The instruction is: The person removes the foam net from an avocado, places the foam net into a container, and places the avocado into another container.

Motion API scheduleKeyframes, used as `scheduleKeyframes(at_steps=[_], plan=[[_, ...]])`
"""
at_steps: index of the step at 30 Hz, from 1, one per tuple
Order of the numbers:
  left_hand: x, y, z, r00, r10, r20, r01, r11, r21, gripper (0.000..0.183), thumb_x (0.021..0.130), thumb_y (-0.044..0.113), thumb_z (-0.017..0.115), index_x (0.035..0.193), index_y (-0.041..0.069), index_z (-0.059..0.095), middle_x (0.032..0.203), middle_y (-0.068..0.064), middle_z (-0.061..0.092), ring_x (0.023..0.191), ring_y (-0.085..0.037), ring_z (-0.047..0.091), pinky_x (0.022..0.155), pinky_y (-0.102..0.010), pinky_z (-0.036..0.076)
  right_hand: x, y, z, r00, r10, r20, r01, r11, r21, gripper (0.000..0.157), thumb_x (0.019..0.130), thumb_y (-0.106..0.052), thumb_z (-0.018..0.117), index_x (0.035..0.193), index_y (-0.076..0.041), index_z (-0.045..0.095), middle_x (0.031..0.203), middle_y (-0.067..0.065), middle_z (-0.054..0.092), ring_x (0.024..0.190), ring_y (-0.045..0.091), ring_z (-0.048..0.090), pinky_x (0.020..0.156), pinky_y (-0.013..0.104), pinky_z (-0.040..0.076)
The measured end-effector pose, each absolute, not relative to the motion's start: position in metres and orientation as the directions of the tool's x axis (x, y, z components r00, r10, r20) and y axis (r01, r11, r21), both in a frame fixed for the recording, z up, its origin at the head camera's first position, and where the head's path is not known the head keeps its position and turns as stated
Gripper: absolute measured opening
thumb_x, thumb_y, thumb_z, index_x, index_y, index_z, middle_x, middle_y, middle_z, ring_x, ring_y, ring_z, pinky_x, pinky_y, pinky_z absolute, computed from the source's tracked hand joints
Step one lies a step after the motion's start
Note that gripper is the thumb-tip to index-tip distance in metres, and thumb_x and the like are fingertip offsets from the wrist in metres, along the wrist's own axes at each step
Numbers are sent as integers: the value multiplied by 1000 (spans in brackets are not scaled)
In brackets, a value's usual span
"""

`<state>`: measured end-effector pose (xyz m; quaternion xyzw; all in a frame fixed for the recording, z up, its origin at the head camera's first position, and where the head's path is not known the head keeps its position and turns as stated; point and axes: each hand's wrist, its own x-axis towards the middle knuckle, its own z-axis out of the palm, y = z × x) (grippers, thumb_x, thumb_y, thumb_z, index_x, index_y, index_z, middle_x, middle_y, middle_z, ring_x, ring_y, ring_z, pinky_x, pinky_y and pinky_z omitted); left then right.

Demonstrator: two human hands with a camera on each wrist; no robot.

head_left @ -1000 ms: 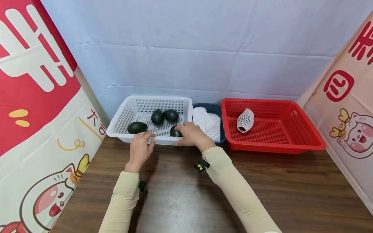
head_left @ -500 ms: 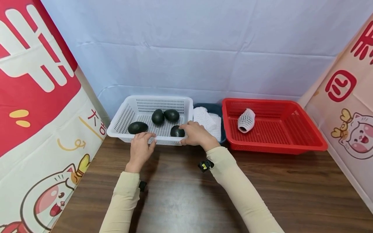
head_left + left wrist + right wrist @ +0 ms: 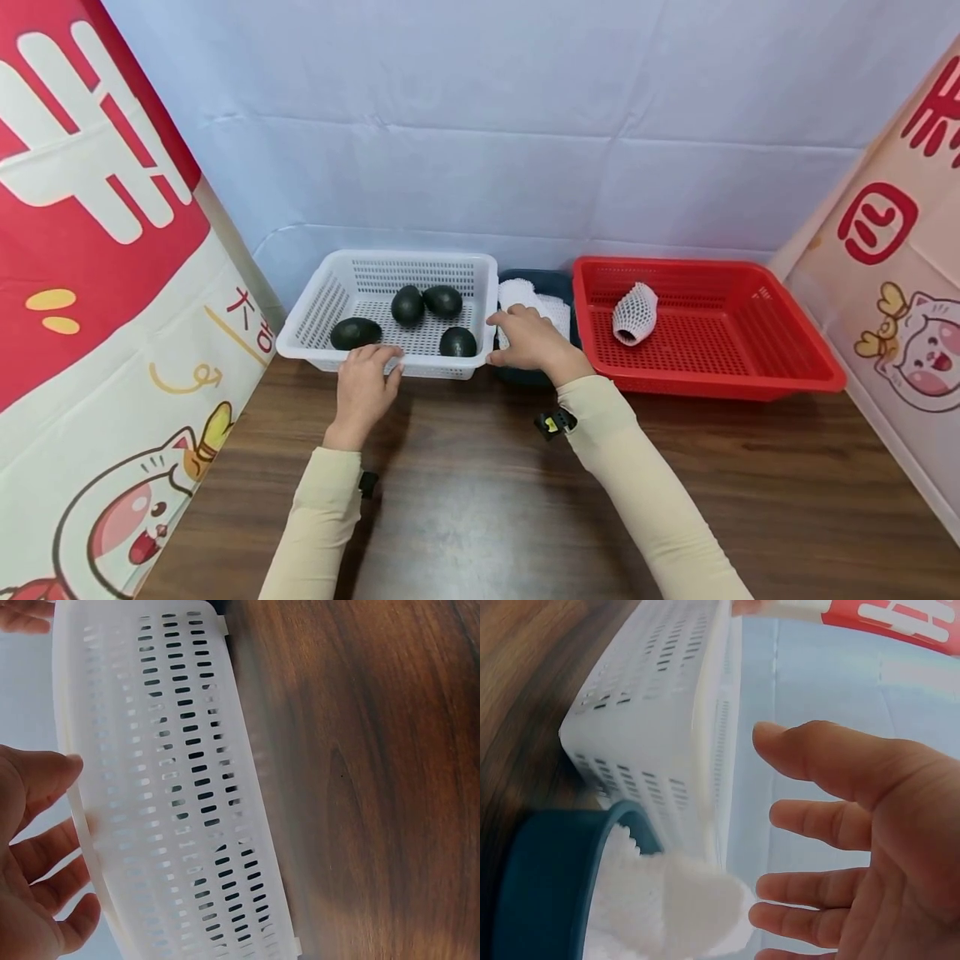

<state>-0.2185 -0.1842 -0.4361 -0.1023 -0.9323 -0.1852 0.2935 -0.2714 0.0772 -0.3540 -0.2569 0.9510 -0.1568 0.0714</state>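
Note:
My left hand (image 3: 365, 387) is at the front rim of a white perforated basket (image 3: 427, 363), fingers relaxed; in the left wrist view its thumb (image 3: 52, 774) overlaps the rim. Inside the basket lie several dark green avocados, one (image 3: 457, 342) near the front right corner and another (image 3: 356, 333) at the left. My right hand (image 3: 536, 340) is over a dark teal bin (image 3: 525, 377) just right of the basket, holding nothing. Its fingers are spread in the right wrist view, close to the white foam net sleeves (image 3: 667, 907) in the bin.
A red perforated basket (image 3: 720, 379) stands on the right with one avocado in a white foam net (image 3: 634, 314) inside. The containers line the back of a wooden table (image 3: 465, 500). A pale cloth (image 3: 525, 125) hangs behind, with printed banners (image 3: 112, 350) at both sides.
My right hand has left the avocado at the basket's front right and moved right, over the teal bin. That avocado stays in the basket. My left hand has stayed at the rim.

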Motion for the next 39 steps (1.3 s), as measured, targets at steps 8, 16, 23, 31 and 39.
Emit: scheduleKeyframes(at_steps=[8, 16, 23, 31, 39], plan=[[-215, -188, -435, -801, 65, 595, 298, 906, 302, 18, 76, 12, 75, 94, 10, 70, 99, -12, 65, 95, -36, 54, 69, -54, 41, -275, 91, -351, -873, -484, -60, -440, 836, -328, 60, 78, -31, 73, 131, -9, 53, 126, 17, 48, 115, 34, 42, 92, 55, 34], [-214, -190, -436, -810, 51, 584, 284, 905, 315, 18, 77, 12, 74, 95, 10, 70, 100, -11, 65, 96, -36, 53, 71, -55, 40, -282, 114, -346, -879, -474, -48, -432, 835, -340, 61, 77, -29, 74, 130, -5, 53, 129, 21, 47, 119, 37, 39, 92, 54, 37], [-214, -190, -437, -804, 62, 592, 299, 901, 313, 18, 76, 11, 75, 94, 10, 70, 99, -11, 65, 95, -37, 54, 69, -55, 40, -289, 134, -347, -897, -435, -75, -377, 844, -381, 64, 77, -27, 75, 131, -3, 51, 128, 22, 46, 116, 38, 40, 87, 53, 41], [-217, -186, -438, -797, 64, 601, 310, 897, 316, 18, 76, 12, 75, 93, 9, 70, 99, -12, 65, 95, -37, 54, 67, -54, 39, -301, 160, -344, -908, -411, -83, -337, 833, -438, 63, 78, -25, 74, 130, 0, 50, 125, 23, 49, 116, 38, 40, 89, 52, 41], [-218, -183, -436, -799, 61, 598, 314, 891, 328, 19, 75, 11, 76, 93, 9, 70, 100, -12, 65, 96, -37, 54, 68, -54, 39, -313, 180, -332, -931, -359, -60, -300, 851, -431, 68, 74, -28, 77, 130, -1, 50, 125, 22, 49, 111, 36, 44, 81, 51, 46]])
